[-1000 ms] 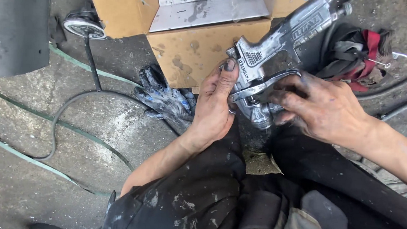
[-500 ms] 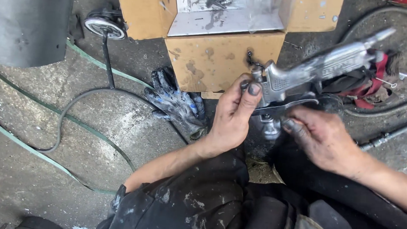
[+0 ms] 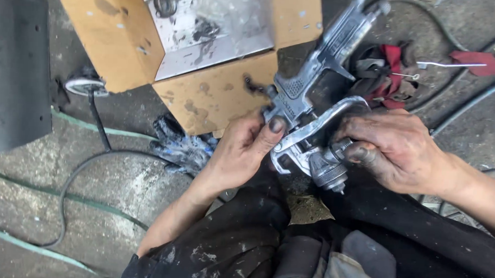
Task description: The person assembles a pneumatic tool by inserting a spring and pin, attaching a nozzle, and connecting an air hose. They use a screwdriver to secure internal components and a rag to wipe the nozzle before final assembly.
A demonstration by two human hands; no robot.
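Note:
A silver metal spray gun (image 3: pixel 310 97) is held over my lap, its handle pointing up and to the right. My left hand (image 3: pixel 241 152) grips the gun's body from the left, thumb pressed on it. My right hand (image 3: pixel 394 145), smeared with black grime, wraps around the gun's nozzle end (image 3: pixel 328 169), fingers curled on it.
An open cardboard box (image 3: pixel 206 54) with a shiny metal sheet inside lies just beyond the gun. A dirty glove (image 3: pixel 183 147) lies to the left on the concrete. Black cables and green hoses (image 3: pixel 83 201) cross the floor. Red rags (image 3: pixel 389 73) lie at the right.
The gun has tilted, its handle now pointing more steeply upward. My right hand has closed around the nozzle end, and the view has shifted closer.

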